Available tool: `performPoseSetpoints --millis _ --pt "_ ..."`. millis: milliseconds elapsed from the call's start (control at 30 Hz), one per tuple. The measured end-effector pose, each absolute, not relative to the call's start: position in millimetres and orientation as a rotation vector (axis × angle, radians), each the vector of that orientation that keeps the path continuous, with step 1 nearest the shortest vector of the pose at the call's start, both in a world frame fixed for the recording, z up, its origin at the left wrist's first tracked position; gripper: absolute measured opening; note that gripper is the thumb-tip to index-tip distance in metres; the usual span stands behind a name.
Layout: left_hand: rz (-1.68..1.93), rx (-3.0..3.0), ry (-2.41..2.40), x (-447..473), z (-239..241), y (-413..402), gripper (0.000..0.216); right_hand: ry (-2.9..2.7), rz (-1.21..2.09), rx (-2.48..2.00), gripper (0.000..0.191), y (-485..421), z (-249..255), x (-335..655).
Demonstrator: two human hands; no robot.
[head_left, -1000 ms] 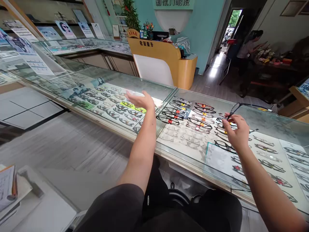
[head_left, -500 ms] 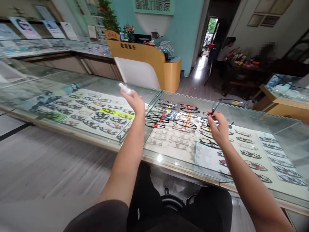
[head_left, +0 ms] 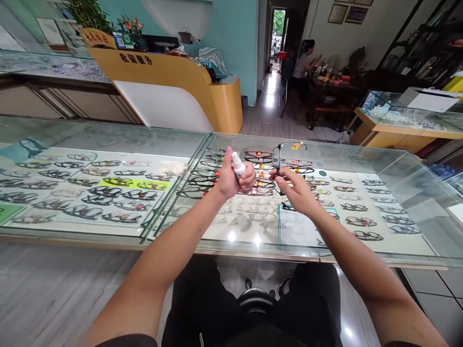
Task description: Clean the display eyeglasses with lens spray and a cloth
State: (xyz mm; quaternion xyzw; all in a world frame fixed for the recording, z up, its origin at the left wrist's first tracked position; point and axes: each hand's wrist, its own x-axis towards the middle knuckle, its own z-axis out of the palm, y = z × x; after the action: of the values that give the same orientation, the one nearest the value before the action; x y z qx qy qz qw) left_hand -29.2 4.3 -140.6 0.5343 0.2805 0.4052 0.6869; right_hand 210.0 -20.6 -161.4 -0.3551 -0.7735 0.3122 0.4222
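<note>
Head view. The left hand [head_left: 227,182] curls its fingers around a small white bottle [head_left: 238,166], the thumb raised beside it; this grip probably serves to leave the nozzle end free. The right hand [head_left: 296,192] pinches a pair of dark spectacles [head_left: 277,156] between thumb and fingers near one corner, presumably to keep the lenses untouched. The spectacles are raised above the glass worktop [head_left: 253,252], just beside the bottle, one temple reaching rightward with a yellow tag [head_left: 297,146]. Below, labelled frames [head_left: 258,155] stand in rows, likely so that each can be told apart; the shadows [head_left: 253,212] nearby suggest that these rest on the glass.

Compared with half a second earlier, the left hand has moved from well apart to near the right hand, and the bottle stands more upright. The right hand's pinch is unchanged. The view has turned rightward, bringing in a white box [head_left: 428,100].
</note>
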Motion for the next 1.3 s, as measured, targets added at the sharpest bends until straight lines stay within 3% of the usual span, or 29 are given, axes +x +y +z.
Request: performPoseSetpoints --millis 233,633,1300 --pt "0.969 1.263 0.713 -22 -150 3 0.089 -1.926 1.023 -0.821 0.048 -27 -158 208" --pt "1.214 1.465 0.987 -11 -160 -2 0.083 -1.942 1.087 -0.758 0.051 -33 -158 203" --pt "0.850 1.802 0.894 -15 -169 -1 0.072 -1.687 1.142 -0.773 0.049 -21 -158 212"
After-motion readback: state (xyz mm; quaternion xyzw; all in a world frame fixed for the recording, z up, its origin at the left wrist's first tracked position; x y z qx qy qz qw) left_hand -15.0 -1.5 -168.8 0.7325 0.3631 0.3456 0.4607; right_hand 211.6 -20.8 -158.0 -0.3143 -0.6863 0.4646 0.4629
